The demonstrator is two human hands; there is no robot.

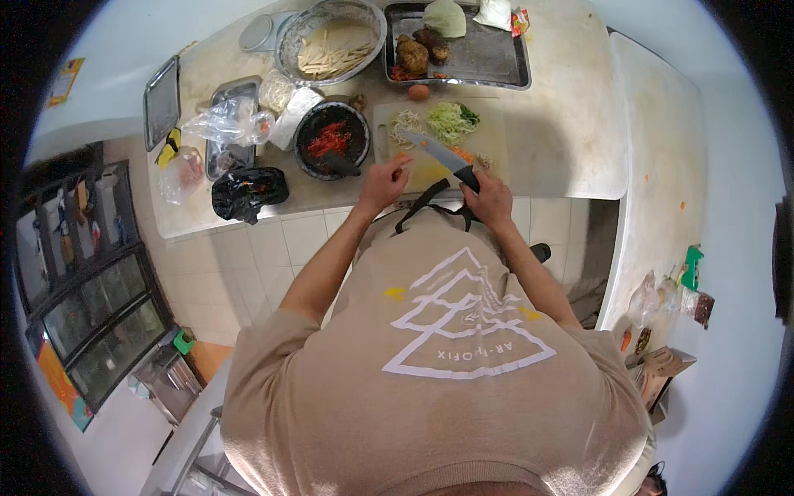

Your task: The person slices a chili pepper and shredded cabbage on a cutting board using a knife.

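My right hand [490,197] grips the black handle of a kitchen knife [443,155], its blade slanting up and left over a pale cutting board [490,124]. At the board's lower left edge is my left hand [384,185], its fingers curled. An orange piece, apparently carrot [402,157], lies at its fingertips; whether they hold it is unclear. Bean sprouts [406,123] and shredded cabbage [448,124] with some green leaf lie towards the far side. Chopped carrot [462,153] shows partly behind the blade, with a small light-brown heap [483,162] beside it.
Left of the board stands a stone mortar [299,155] with red paste and a pestle [341,163]. A black plastic bag [249,191] sits near the table's front edge. Behind are an egg [419,92], a metal tray [490,62] and a large basin [286,46] holding pale strips in liquid.
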